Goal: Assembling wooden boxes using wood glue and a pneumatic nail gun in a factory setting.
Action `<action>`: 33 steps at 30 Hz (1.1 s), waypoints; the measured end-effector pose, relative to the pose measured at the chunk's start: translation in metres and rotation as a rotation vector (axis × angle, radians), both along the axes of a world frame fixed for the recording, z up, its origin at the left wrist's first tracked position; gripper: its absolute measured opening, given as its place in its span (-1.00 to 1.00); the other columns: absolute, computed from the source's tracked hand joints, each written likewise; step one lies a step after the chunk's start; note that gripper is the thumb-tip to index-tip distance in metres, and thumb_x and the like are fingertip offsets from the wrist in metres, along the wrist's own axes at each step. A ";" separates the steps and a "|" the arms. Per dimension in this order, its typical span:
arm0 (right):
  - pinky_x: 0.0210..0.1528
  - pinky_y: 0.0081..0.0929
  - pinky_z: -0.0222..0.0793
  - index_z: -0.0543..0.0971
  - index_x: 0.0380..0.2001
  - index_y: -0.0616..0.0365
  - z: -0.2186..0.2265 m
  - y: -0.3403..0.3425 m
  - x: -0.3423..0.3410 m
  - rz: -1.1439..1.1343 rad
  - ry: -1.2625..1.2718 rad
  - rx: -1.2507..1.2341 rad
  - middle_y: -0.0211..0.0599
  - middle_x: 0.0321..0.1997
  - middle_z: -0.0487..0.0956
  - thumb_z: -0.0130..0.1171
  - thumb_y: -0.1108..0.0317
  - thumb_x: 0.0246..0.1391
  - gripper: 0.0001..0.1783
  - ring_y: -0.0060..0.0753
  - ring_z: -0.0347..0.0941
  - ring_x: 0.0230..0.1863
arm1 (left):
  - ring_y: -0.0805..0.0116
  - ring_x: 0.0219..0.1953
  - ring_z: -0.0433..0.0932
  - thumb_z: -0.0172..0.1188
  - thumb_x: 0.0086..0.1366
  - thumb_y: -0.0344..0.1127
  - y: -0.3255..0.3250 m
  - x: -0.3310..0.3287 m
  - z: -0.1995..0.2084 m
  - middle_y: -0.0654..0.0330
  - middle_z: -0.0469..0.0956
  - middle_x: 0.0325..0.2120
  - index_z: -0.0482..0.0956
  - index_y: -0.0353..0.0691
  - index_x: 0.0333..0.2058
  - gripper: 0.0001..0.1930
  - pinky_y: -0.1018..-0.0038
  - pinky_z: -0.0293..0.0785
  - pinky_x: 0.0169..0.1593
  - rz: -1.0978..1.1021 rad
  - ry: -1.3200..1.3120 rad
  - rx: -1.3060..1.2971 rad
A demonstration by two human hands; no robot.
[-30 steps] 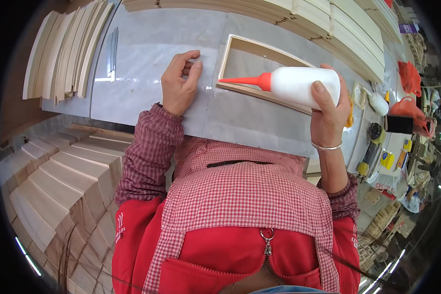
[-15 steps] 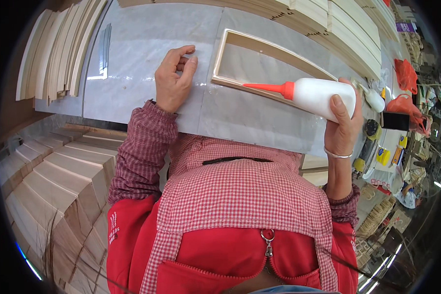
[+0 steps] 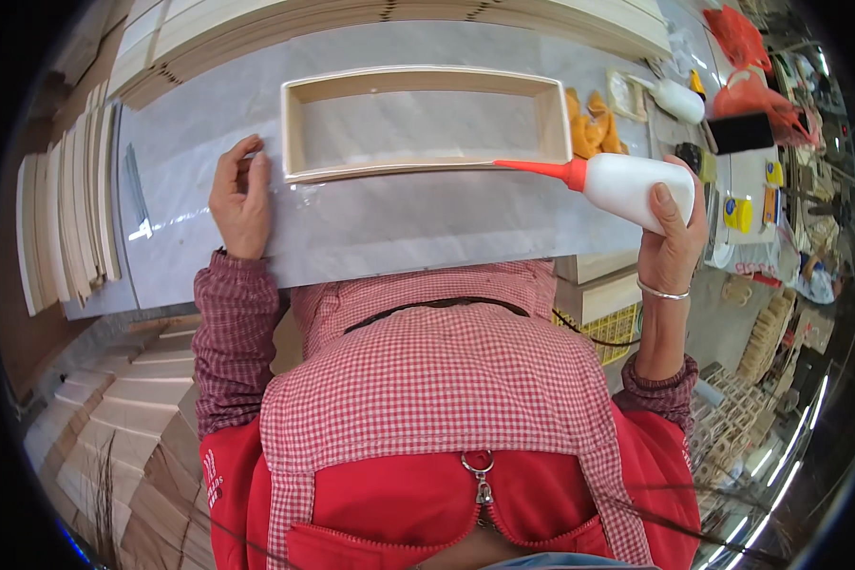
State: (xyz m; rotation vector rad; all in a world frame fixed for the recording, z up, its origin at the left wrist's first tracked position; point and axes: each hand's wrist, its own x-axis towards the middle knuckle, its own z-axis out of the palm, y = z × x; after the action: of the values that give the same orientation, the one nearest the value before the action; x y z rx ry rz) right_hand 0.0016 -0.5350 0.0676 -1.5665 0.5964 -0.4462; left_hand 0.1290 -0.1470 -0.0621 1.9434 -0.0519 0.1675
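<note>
A thin-walled rectangular wooden frame [image 3: 427,75] lies on the grey marble-look tabletop, with a pale, shiny line along its upper rim. My right hand [image 3: 675,214] is wrapped round a white squeeze bottle [image 3: 629,190] with a red cap and a long red nozzle. The bottle lies tilted nearly level, its nozzle tip pointing left over the frame's near rim, right of the middle; contact cannot be told. My left hand [image 3: 241,201] rests by the frame's left end, fingers loosely curled, thumb apart, nothing in it.
Wooden strips stand stacked at the left [image 3: 71,209], with longer boards [image 3: 389,21] along the back. Right of the frame are an orange-yellow crumpled thing [image 3: 591,123], another white bottle [image 3: 676,99], a dark flat rectangular thing [image 3: 741,134] and red plastic bags [image 3: 739,38].
My view has turned, so the frame appears level and further left. The nozzle tip is now over the near rim toward its right end. My left hand is nearer the frame's left end.
</note>
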 end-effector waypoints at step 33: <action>-0.13 -0.52 0.35 0.42 -0.14 0.25 -0.124 -0.089 -0.013 -0.842 -0.050 -0.394 -0.17 -0.17 0.45 0.34 0.28 -0.10 -0.52 -0.34 0.41 -0.25 | 0.30 -0.11 0.45 -0.02 0.31 -0.36 0.006 0.001 -0.005 0.09 0.49 -0.10 0.43 -0.30 0.00 -0.69 0.48 0.36 -0.01 -0.106 0.006 0.138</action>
State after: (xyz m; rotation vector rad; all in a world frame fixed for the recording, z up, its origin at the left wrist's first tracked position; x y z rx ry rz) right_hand -0.0112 -0.6241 -0.0568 -1.6063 1.1804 -1.2911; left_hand 0.1299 -0.1409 -0.0672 2.0732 -0.1662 0.0900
